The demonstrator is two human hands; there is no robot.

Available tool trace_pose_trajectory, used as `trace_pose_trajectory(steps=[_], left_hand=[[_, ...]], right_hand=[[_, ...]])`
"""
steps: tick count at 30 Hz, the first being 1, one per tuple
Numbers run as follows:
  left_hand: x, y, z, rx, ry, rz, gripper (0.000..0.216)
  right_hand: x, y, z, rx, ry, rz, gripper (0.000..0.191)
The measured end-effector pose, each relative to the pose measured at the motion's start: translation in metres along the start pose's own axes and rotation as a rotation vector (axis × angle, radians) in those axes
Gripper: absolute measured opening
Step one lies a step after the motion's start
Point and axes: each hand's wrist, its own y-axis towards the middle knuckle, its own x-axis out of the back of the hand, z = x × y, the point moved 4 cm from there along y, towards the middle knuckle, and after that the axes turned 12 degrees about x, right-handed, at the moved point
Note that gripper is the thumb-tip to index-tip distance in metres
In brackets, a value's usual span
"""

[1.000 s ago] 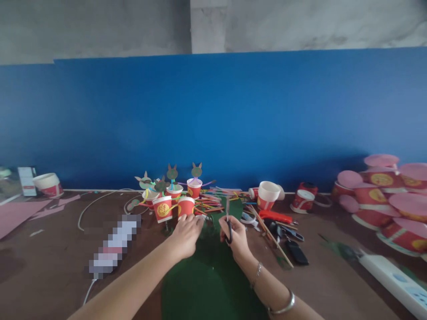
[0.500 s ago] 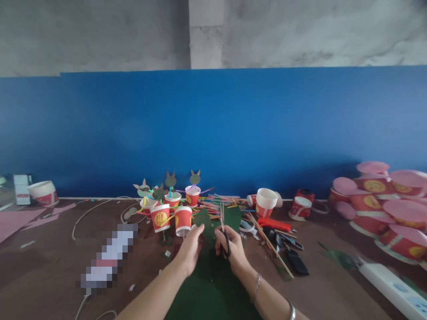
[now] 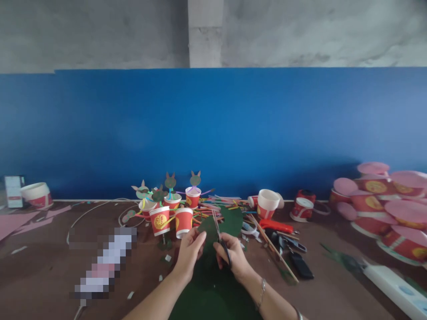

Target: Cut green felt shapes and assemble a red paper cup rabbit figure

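My right hand (image 3: 234,256) grips a pair of scissors (image 3: 216,225) by its dark handles, with the blades pointing away from me over a large sheet of dark green paper (image 3: 216,293). The sheet's far end has a cut-out notch and rounded outline near the blades. My left hand (image 3: 191,254) pinches the sheet's left edge between thumb and fingers. Just beyond the left hand stand red-and-white paper cups (image 3: 183,222), several carrying green animal-head cutouts (image 3: 170,182) on coloured stems.
Coloured sticks (image 3: 213,209) lie behind the paper. To the right are a wooden stick (image 3: 276,253), a red-handled tool (image 3: 276,226), a black object (image 3: 301,265), a white power strip (image 3: 393,284) and stacked cups with pink discs (image 3: 400,209). Pink paper (image 3: 16,222) lies far left.
The scissors have tilted, their tips swinging left over the green sheet. My left hand has shifted slightly, still holding the paper, and the view has moved a little.
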Motion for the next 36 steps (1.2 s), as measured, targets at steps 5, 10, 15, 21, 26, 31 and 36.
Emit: trace_pose_trajectory(steps=[5, 10, 15, 21, 26, 31, 36], left_hand=[[-0.0039, -0.0002, -0.0004, -0.059, 0.080, 0.004, 0.036], [0.0016, 0.0014, -0.0046, -0.113, 0.102, -0.085, 0.033], [0.0041, 0.0037, 0.0013, -0.103, 0.071, -0.093, 0.034], [0.0040, 0.0030, 0.0002, -0.120, 0.099, -0.106, 0.036], [0.0030, 0.0009, -0.0025, -0.127, 0.070, -0.107, 0.037], [0.0025, 0.0022, -0.0008, -0.145, 0.051, -0.076, 0.032], [0.0023, 0.0025, -0.0014, -0.162, 0.067, -0.066, 0.030]], right_hand=[[0.0005, -0.0007, -0.0049, 0.013, 0.057, -0.010, 0.034], [-0.0032, -0.0015, -0.0054, 0.011, 0.056, 0.051, 0.033], [-0.0062, -0.0030, -0.0017, -0.033, 0.025, 0.099, 0.034], [-0.0071, -0.0047, 0.0003, -0.053, 0.018, 0.121, 0.034], [-0.0079, -0.0038, 0.0010, -0.060, 0.010, 0.113, 0.036], [-0.0062, -0.0033, -0.0018, -0.059, -0.009, 0.094, 0.037], [-0.0051, -0.0043, -0.0015, -0.058, -0.022, 0.093, 0.037]])
